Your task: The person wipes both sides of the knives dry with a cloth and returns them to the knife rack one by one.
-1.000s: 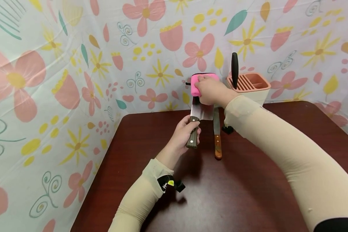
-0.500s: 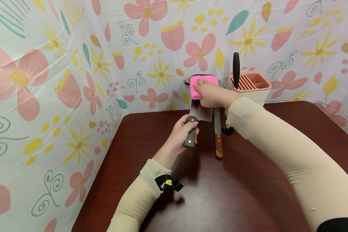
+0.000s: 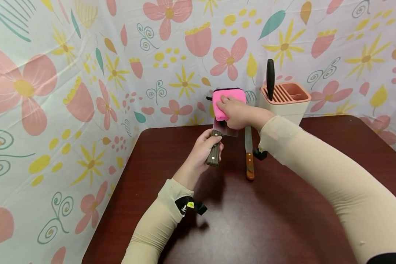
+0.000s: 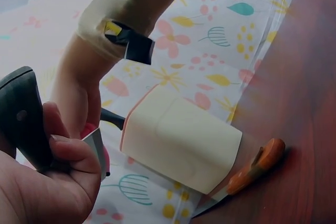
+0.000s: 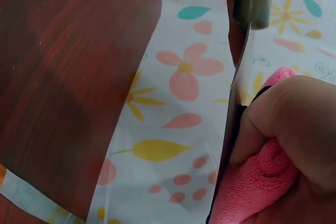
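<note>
My left hand (image 3: 198,156) grips a cleaver by its dark wooden handle (image 3: 213,156), above the table with the blade pointing away. A pink cloth (image 3: 221,113) with a dark edge lies over most of the blade, and my right hand (image 3: 240,113) holds it there. In the right wrist view the thumb pinches the cloth (image 5: 262,187) against one face of the blade (image 5: 239,82), which shows nearly edge-on. The left wrist view shows left fingers curled round the cleaver handle (image 4: 23,116). The far end of the blade is hidden under the cloth.
A knife with an orange-brown wooden handle (image 3: 249,167) lies on the dark red table (image 3: 250,220), right of the cleaver. Behind it stands a cream knife holder (image 3: 287,112) with an orange slotted top and a black-handled knife (image 3: 270,79). A floral curtain (image 3: 171,55) backs the table.
The pink cloth and right hand have slid down the blade toward the cleaver's handle, so less of the blade shows. The left hand and cleaver have shifted slightly left.
</note>
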A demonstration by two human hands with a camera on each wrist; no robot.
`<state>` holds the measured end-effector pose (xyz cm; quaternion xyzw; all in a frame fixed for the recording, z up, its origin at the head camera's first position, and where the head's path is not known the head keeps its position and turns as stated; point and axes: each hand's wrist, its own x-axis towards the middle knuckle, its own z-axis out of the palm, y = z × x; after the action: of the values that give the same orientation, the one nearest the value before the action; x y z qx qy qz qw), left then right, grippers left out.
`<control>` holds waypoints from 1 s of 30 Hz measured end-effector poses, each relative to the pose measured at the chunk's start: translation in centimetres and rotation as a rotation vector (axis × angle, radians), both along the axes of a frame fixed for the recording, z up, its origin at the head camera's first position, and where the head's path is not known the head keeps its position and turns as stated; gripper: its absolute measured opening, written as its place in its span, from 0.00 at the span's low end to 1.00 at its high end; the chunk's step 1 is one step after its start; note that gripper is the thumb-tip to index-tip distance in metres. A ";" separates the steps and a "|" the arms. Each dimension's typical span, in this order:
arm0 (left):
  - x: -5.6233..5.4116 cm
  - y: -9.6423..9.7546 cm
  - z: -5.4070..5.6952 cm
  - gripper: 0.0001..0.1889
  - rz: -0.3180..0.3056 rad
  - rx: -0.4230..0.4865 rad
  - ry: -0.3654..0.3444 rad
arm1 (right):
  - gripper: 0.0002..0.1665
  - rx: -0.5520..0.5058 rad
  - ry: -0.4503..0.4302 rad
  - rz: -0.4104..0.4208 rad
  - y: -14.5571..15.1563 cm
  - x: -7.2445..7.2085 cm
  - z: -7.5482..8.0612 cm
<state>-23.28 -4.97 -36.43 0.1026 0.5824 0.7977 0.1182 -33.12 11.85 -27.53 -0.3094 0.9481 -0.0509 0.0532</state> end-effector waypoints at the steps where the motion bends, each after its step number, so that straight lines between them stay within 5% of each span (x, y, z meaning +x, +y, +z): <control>1: 0.0 -0.1 0.0 0.08 0.002 0.002 -0.004 | 0.49 -0.008 -0.003 0.005 0.0 0.1 0.0; 30: -0.9 -1.2 -0.1 0.07 0.025 0.037 -0.005 | 0.47 -0.163 -0.071 0.121 -0.4 3.9 -0.3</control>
<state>-24.19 -6.14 -36.53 0.0956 0.5686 0.8099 0.1078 -29.19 11.49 -27.85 -0.3676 0.9179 -0.1352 0.0643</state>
